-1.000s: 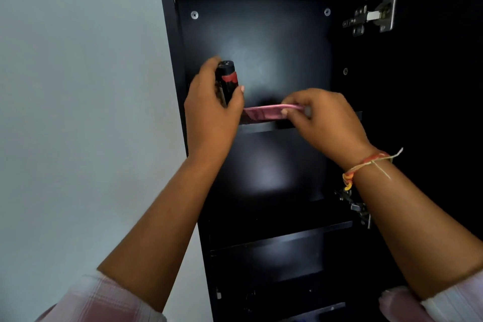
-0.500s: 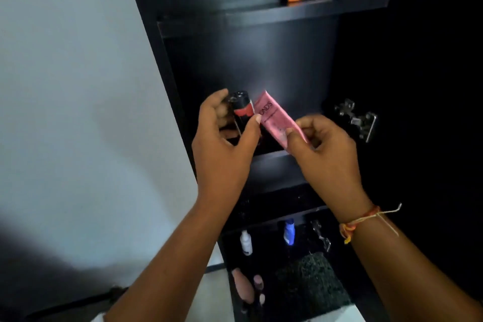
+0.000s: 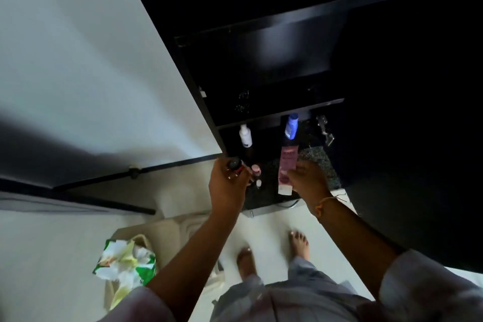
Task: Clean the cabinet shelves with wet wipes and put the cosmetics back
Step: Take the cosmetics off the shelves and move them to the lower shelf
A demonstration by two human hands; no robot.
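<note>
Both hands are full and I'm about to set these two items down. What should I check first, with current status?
1. Left hand grips the black bottle: ok.
2. Right hand pinches the pink tube: ok.
3. Bare patch on the speckled surface right of the tube: ok.
4. White bottle and blue bottle apart from both hands: ok.
5. Shelf above wiped clean: cannot tell, too dark.
6. A hand free for the wet wipes pack on the floor: not ok.
</note>
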